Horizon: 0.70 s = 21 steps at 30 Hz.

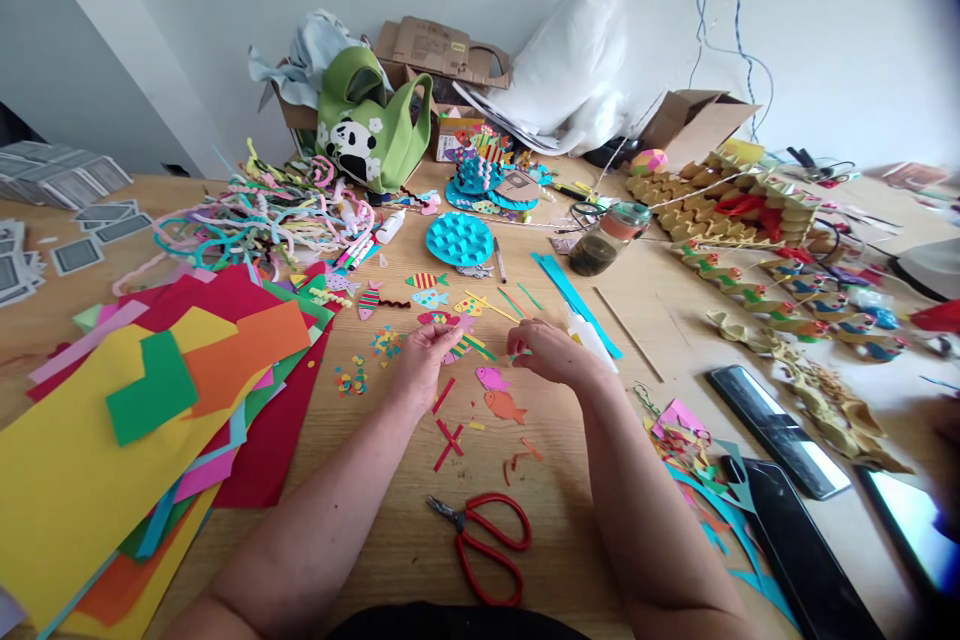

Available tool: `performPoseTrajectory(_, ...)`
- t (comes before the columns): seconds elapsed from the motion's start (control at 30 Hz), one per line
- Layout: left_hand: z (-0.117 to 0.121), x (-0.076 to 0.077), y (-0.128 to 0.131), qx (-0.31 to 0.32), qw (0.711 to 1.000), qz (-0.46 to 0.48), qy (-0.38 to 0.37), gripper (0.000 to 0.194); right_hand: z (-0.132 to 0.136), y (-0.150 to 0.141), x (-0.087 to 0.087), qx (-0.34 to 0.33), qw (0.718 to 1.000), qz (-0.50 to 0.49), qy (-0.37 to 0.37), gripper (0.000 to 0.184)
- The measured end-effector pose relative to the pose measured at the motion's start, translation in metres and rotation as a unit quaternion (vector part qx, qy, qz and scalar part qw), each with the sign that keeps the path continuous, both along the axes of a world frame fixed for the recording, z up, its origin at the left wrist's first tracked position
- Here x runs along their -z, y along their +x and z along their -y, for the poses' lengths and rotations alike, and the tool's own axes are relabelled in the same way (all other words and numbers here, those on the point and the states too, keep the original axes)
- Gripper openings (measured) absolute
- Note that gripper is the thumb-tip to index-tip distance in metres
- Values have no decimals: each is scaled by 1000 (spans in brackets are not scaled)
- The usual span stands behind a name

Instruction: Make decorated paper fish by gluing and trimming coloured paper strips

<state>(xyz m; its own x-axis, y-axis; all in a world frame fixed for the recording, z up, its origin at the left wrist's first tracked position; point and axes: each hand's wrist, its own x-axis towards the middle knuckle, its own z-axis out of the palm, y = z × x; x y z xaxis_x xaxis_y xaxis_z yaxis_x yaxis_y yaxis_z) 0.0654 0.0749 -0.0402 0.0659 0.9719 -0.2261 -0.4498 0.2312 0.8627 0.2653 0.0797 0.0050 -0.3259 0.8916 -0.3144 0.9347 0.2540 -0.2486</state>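
Note:
My left hand [424, 365] is closed in a pinch over a pink paper fish [466, 322] with green and yellow strips across it, partly hidden by the fingers. My right hand [551, 352] hovers just to the right, its fingers curled together; anything between them is too small to make out. Below the hands lie a plain magenta paper fish [491, 378] and an orange paper fish [505, 407]. Above are decorated paper fish, one with red and yellow stripes [426, 280] and one light blue [430, 299]. Red paper strips [448, 444] lie near my left wrist.
Red-handled scissors [491, 545] lie close to me. Coloured paper sheets [75, 420] are heaped at left, pipe cleaners [262, 210] behind them. A glue bottle [591, 338] is beside my right wrist. Farther back are a blue disc [459, 238] and a jar [609, 238]; phones [780, 430] lie at right.

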Motion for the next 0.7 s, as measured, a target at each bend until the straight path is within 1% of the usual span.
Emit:
performPoseTrajectory(0.1,0,-1,0,1,1000,5,-3,20,0,1,1,-10,1000,11,8,18)
performPoseTrajectory(0.27,0,-3,-1,3,1000,26,7,19,-2,-2,0,7,1000,10,-4,20)
performPoseTrajectory(0.47,0,-3,-1,1,1000,28,5,18,-1,-5,-2,17,1000,23,-8,20)
performPoseTrajectory(0.6,0,-4,-1,-3,999,36,0,18,1,-1,-4,16,999,28,-5,20)
performPoseTrajectory(0.7,-1,-4,-1,-8,999,42,-1,19,1,3,-8,28,999,37,1,17)
